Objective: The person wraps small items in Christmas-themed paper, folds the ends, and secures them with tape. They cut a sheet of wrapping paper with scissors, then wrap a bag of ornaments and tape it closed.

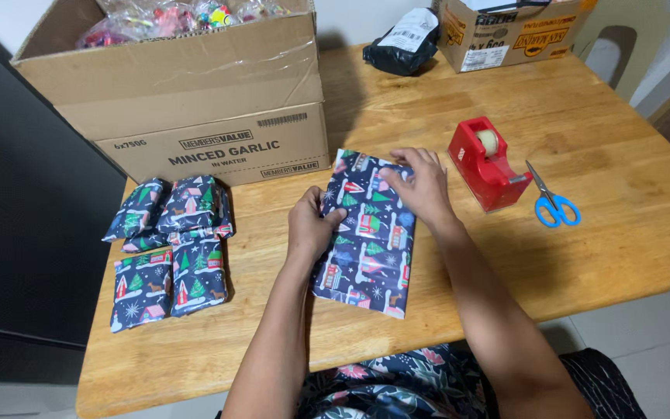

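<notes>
Both hands press the wrapped parcel (pixel 366 237): left hand (pixel 313 225) pinching its edge, right hand (pixel 420 185) fingers flat; keep fold taut.

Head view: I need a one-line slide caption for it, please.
Both hands, left hand and right hand, press a wrapped parcel on the wooden table, beside a red tape dispenser.

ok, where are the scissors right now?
In the head view, the blue-handled scissors lie on the wooden table to the person's right, just past the red tape dispenser, out of both hands' reach.
</notes>
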